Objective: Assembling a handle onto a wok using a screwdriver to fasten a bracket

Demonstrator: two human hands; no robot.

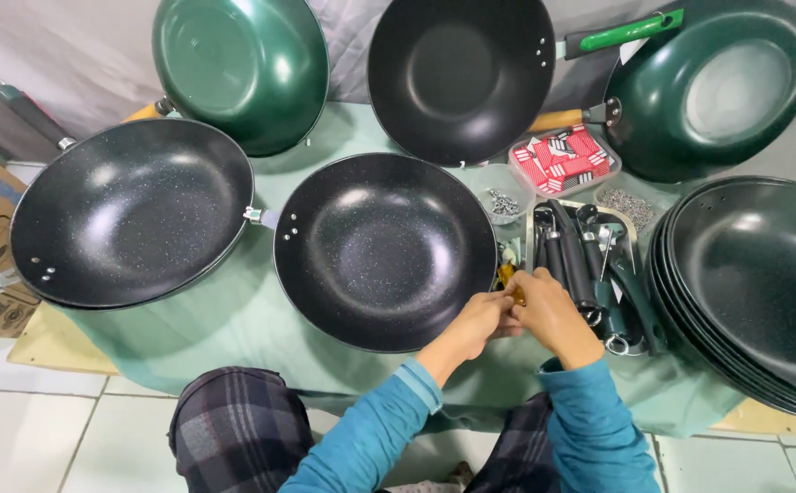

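Green cloth point(261, 319) — small yellow piece point(507, 274) between fingers point(510, 301).

A low table point(261, 319) draped in a pale green cloth point(234, 315) stood on a white tiled floor point(69, 438). On the cloth lay two speckled black woks point(384, 251) side by side, a stack of dark woks point(763, 283) at the right edge, a tray of black handles point(590, 265) and small tubs of screws point(505, 203)
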